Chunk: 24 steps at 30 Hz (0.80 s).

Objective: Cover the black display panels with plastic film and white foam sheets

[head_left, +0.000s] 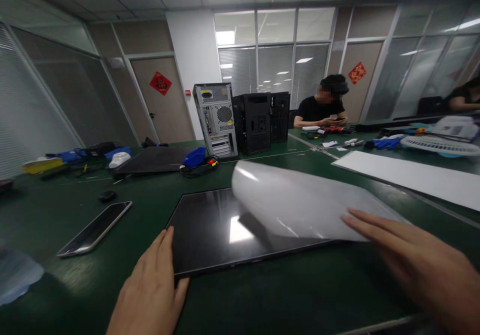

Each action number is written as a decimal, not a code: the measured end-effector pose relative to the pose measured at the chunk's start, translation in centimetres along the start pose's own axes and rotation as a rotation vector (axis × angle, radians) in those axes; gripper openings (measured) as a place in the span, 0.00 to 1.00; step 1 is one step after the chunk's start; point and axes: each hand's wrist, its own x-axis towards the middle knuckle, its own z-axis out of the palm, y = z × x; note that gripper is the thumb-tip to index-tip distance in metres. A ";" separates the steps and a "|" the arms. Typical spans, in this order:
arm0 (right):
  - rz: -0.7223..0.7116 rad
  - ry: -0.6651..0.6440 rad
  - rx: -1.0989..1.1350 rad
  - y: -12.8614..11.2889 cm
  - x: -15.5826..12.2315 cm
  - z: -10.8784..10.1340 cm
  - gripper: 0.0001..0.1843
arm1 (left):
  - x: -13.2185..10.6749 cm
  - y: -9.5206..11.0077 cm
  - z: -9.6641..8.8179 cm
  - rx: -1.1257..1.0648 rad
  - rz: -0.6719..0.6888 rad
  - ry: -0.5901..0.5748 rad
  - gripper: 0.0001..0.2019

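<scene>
A dark, glossy flat screen panel lies on the green table in front of me and reflects a ceiling light. My left hand holds its left edge, fingers on top and thumb by the underside. A translucent whitish plastic film covers the panel's right part, its left end curled up and raised off the glass. At the film's front right, my right hand has its fingers stretched over the film's edge; its thumb is hidden, and the film seems gripped there.
A phone and a small black round object lie to the left. Behind stand computer cases, a dark flat panel and a blue connector with cables. A long white sheet lies right. A person sits across the table.
</scene>
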 end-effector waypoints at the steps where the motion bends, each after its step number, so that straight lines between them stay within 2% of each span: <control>1: -0.064 -0.030 0.000 -1.0 0.4 0.9 0.24 | -0.1 -0.1 0.1 -0.004 0.009 0.020 0.36; 3: -0.142 -0.086 0.007 -3.0 0.9 2.5 0.23 | -0.2 -0.2 0.2 -0.008 0.013 0.048 0.38; 6: -0.172 -0.147 0.034 -4.7 1.1 4.0 0.22 | -0.4 -0.2 0.3 -0.010 0.020 0.073 0.42; 11: -0.228 -0.178 0.091 -5.8 1.6 3.6 0.22 | -0.5 -0.1 0.0 -0.028 0.021 0.061 0.46; 16: -0.211 -0.145 0.130 -6.8 2.0 3.3 0.25 | -0.4 -0.1 -0.2 -0.072 0.011 0.076 0.43; 19: -0.163 -0.094 0.136 -6.5 1.6 3.6 0.28 | -0.5 -0.5 -0.1 -0.072 0.012 0.080 0.40; 22: -0.099 -0.048 0.125 -5.9 1.1 3.9 0.24 | -0.5 -0.7 0.0 -0.067 0.014 0.036 0.34; 24: -0.077 -0.072 0.135 -5.7 0.8 3.8 0.20 | -0.5 -0.7 0.0 -0.070 0.013 -0.015 0.30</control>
